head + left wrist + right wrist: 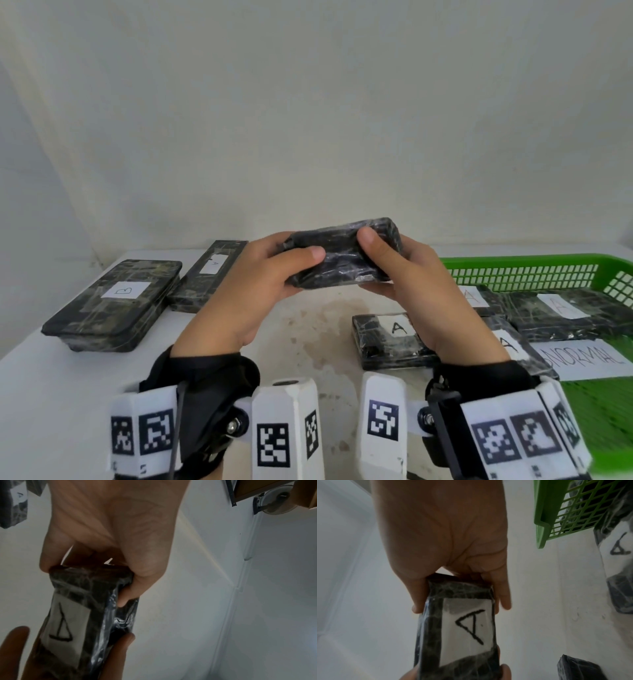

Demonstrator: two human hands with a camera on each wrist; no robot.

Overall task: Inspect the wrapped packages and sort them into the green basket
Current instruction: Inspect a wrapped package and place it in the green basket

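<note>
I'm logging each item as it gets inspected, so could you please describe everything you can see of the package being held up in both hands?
The held package is a flat, dark rectangular block wrapped in glossy, wrinkled clear film. A white paper label with a handwritten A sits under the film on the side turned away from the head camera; the wrist views show it. It is lifted clear of the table, lying roughly level. The left hand grips one end and the right hand the other, thumbs on the near face.

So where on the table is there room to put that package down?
Bare table lies between the B package and the A package, under both hands. The green basket side is crowded.
</note>
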